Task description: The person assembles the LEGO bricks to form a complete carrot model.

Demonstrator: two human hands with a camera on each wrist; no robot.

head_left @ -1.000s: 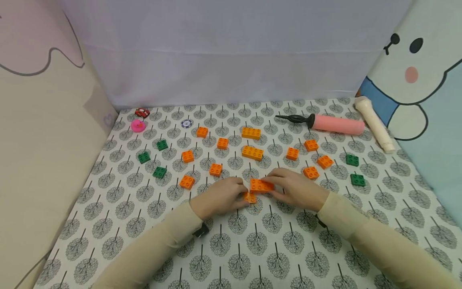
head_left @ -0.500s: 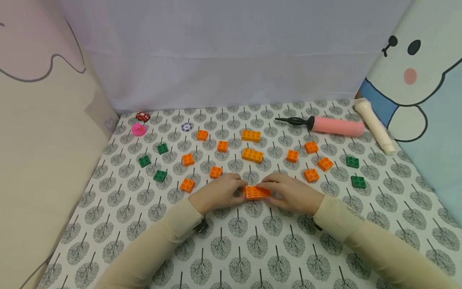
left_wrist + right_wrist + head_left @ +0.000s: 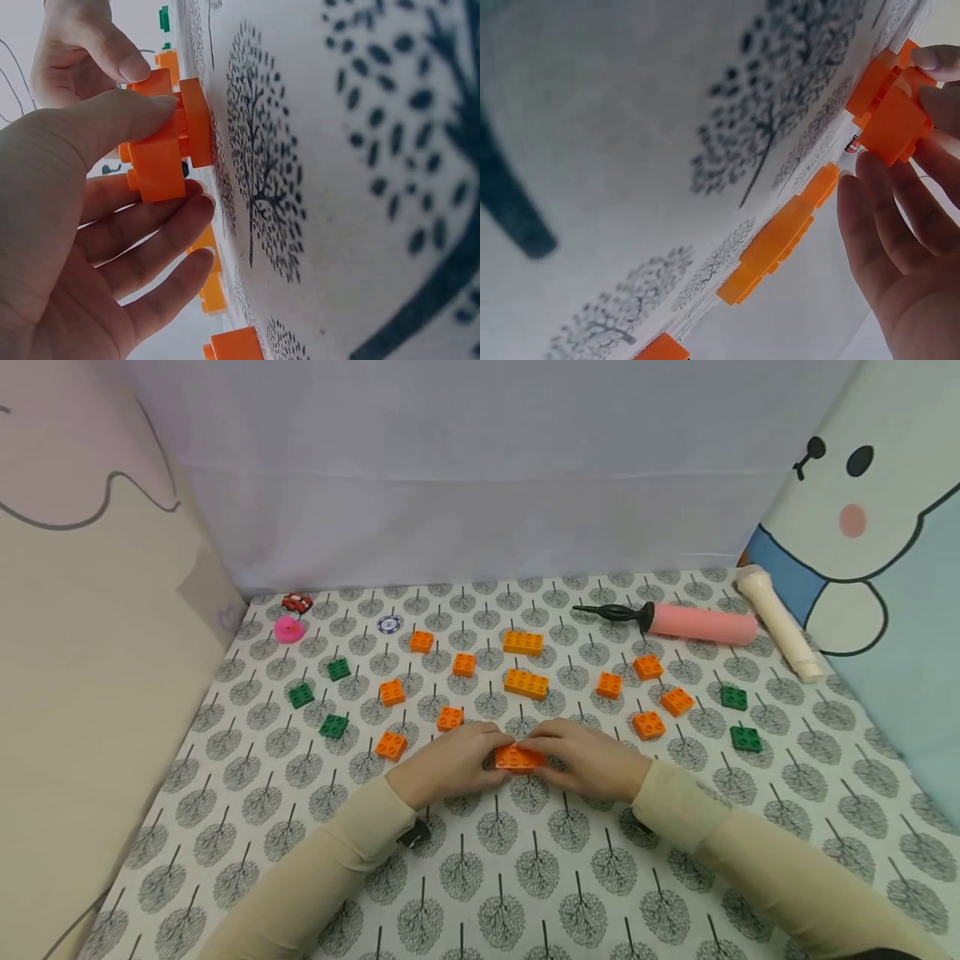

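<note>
Both hands meet over a long orange toy brick [image 3: 517, 758] near the middle of the table. My left hand [image 3: 459, 766] pinches one end of it, thumb on the near side and fingers behind, as the left wrist view shows. My right hand [image 3: 596, 762] pinches the other end between thumb and fingers. Just under the long brick sits a smaller orange brick [image 3: 196, 124], close to the cloth. A narrow gap shows between the two in the left wrist view, and whether they are joined is hard to tell. The head view hides the smaller one.
Several orange square bricks [image 3: 450, 718] lie left and right of the hands, with green bricks [image 3: 333, 726] farther out. Two yellow-orange long bricks [image 3: 527, 684] lie beyond. At the back are a pink pump [image 3: 701, 623], white tube [image 3: 780, 622], pink duck [image 3: 288, 629], red car [image 3: 297, 602] and chip [image 3: 389, 624].
My right hand has carried the long brick leftward, until it covers the small brick by my left hand. My left hand now also grips the long brick.
</note>
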